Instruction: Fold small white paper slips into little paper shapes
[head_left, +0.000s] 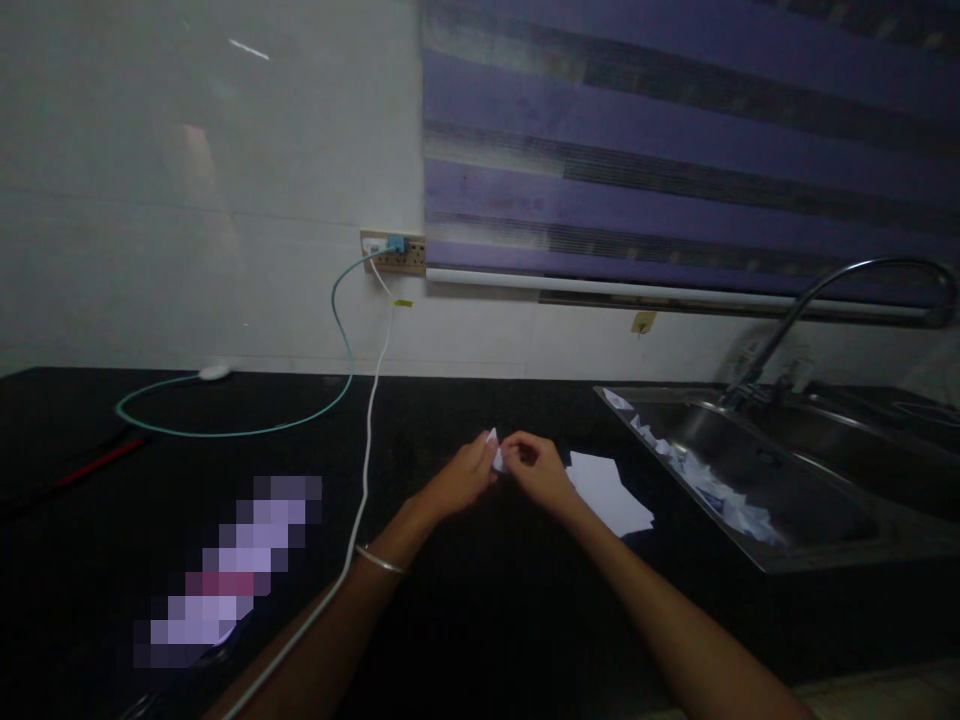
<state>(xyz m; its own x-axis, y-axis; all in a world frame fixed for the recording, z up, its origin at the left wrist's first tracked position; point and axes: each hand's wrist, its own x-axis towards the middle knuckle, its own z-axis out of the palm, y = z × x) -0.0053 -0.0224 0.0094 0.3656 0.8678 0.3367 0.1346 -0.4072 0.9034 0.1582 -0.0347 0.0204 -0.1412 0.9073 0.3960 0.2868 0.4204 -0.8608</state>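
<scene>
Your left forearm [349,625] and right forearm [660,610] reach forward, angled inward. Your left hand [461,475] and right hand [541,470] sit close together, fingers bent, the right pinching.

Looks like a small, white piece of folded paper [493,437], partly hidden, narrowing to a sharp tip at the top; is pinched upright over the worktop [487,610], towards its back edge.

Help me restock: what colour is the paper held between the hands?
The folded paper is white; the head view shows it.
</scene>
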